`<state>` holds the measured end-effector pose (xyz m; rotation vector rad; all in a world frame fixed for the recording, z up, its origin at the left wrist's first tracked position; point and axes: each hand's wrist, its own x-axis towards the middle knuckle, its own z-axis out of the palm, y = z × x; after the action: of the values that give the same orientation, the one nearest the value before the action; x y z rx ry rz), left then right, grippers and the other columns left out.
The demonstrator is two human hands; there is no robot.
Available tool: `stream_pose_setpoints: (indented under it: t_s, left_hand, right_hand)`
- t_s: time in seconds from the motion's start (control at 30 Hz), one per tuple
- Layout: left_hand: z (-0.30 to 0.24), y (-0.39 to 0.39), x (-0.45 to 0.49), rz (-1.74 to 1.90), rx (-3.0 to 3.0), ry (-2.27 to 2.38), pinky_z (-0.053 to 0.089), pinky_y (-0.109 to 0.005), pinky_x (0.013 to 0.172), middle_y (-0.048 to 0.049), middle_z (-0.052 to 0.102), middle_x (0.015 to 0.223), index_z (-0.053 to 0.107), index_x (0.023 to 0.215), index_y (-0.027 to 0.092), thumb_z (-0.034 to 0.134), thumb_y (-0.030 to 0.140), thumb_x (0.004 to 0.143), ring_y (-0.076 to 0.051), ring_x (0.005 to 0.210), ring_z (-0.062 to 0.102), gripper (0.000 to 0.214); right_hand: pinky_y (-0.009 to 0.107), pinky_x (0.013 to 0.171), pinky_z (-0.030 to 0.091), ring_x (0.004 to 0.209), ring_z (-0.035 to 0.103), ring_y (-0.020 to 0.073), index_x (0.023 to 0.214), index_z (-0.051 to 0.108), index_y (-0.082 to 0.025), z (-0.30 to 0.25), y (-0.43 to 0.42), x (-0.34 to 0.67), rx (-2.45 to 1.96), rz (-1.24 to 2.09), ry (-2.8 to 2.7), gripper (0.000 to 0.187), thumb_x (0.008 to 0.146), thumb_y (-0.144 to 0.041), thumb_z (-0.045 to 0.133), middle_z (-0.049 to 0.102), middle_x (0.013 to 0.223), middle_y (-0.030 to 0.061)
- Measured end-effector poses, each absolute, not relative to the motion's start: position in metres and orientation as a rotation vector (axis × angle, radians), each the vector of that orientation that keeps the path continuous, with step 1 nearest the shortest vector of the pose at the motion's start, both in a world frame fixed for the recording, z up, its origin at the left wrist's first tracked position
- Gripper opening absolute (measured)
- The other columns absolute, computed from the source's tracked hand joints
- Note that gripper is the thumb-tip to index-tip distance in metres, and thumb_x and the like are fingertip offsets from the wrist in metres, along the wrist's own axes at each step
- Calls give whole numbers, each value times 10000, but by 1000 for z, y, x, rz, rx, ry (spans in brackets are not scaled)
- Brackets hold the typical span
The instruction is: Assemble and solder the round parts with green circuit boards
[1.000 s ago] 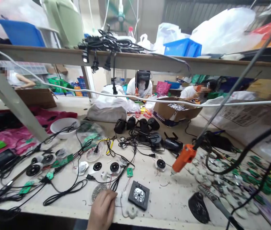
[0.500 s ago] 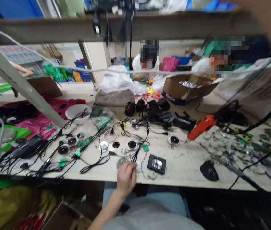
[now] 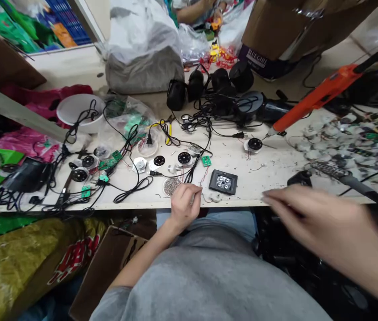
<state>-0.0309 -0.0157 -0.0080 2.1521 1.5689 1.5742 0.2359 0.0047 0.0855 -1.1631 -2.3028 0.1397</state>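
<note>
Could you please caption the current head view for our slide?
Left hand by a dish, right hand blurred, a square black part between them on a cluttered table.

The panel looks like dark, mostly matt plastic, its lenses shiny and silvery. Metal bits glint in their dish. The orange tool seems smooth, lightly glossy plastic; the bowl, smooth white plastic. The counter is flat and matt. The shirt is soft, dull cloth; the box, matt cardboard; the sack, crinkled, glossy plastic.
</note>
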Motion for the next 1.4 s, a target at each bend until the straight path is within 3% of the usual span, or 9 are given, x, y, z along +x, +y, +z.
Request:
stream_pose_setpoints:
  t_s: [0.17, 0.33, 0.53, 0.67, 0.83, 1.0, 1.17, 1.27, 1.4]
  left_hand:
    - [1, -16, -61, 1554, 2112, 1835, 537, -294, 762, -48, 686, 851, 641, 965, 179, 576, 76, 927, -165, 823, 650, 128]
    - [7, -28, -84, 1444, 2037, 2103, 527, -297, 728, -39, 673, 845, 633, 955, 184, 601, 146, 936, -163, 774, 630, 53]
    - [-5, -30, -36, 690, 2197, 1835, 523, -447, 994, -145, 638, 1268, 529, 1345, 157, 548, 98, 904, -276, 1119, 596, 446]
    - [-8, -22, -19, 558, 2169, 1903, 518, -495, 991, -176, 606, 1273, 497, 1416, 144, 520, 80, 901, -301, 1106, 573, 520]
    - [0, -20, -22, 616, 2160, 1867, 529, -523, 950, -186, 551, 1325, 567, 1365, 172, 602, 104, 873, -321, 1103, 551, 498]
    - [11, -30, -29, 919, 1814, 1493, 578, -396, 890, -131, 559, 1313, 515, 1422, 253, 608, 48, 802, -242, 1092, 602, 660]
    - [11, -31, -38, 1054, 1046, 1150, 588, -306, 786, -73, 691, 1048, 633, 1142, 194, 783, 157, 738, -202, 948, 682, 433]
    - [10, -29, -40, 1122, 672, 1086, 599, -315, 793, -45, 699, 971, 644, 1098, 183, 874, 234, 678, -184, 879, 699, 481]
    - [14, -25, -39, 1173, 485, 1081, 630, -351, 812, -76, 700, 1074, 652, 1098, 174, 898, 319, 686, -206, 895, 733, 501]
  right_hand:
    - [244, 693, 546, 733, 704, 134, 1001, 679, -169, 24, 1, 191, -1081, 160, -2250, 125, 1011, -210, 561, 737, 832, 24]
    - [279, 655, 478, 702, 660, 171, 1101, 682, -129, -12, -7, 161, -1142, -50, -2271, 321, 989, -422, 611, 703, 802, 45]
    - [298, 654, 423, 716, 614, 182, 1092, 660, -114, -15, -11, 154, -1212, -122, -2327, 361, 1021, -443, 531, 720, 856, 68]
    - [308, 666, 434, 757, 616, 189, 1089, 653, -141, -19, -10, 153, -1207, -72, -2322, 229, 1003, -343, 587, 741, 921, 69]
    - [292, 662, 487, 778, 645, 186, 980, 632, -179, -16, -5, 151, -1121, 58, -2201, 52, 953, -223, 623, 691, 888, 68]
    - [298, 711, 581, 867, 675, 200, 1140, 578, -169, -6, 1, 141, -919, 207, -2119, 184, 956, -159, 574, 659, 937, 89]
    - [290, 784, 639, 938, 718, 173, 1207, 531, -224, 6, 9, 132, -745, 705, -2016, 269, 959, -129, 575, 693, 1041, 62]
    - [281, 800, 657, 938, 743, 154, 1261, 516, -217, 12, 16, 132, -719, 930, -2007, 318, 964, -109, 552, 704, 1124, 71]
    - [300, 814, 636, 944, 728, 168, 1180, 556, -192, 12, 25, 136, -795, 688, -2073, 244, 976, -70, 500, 711, 1034, 74]
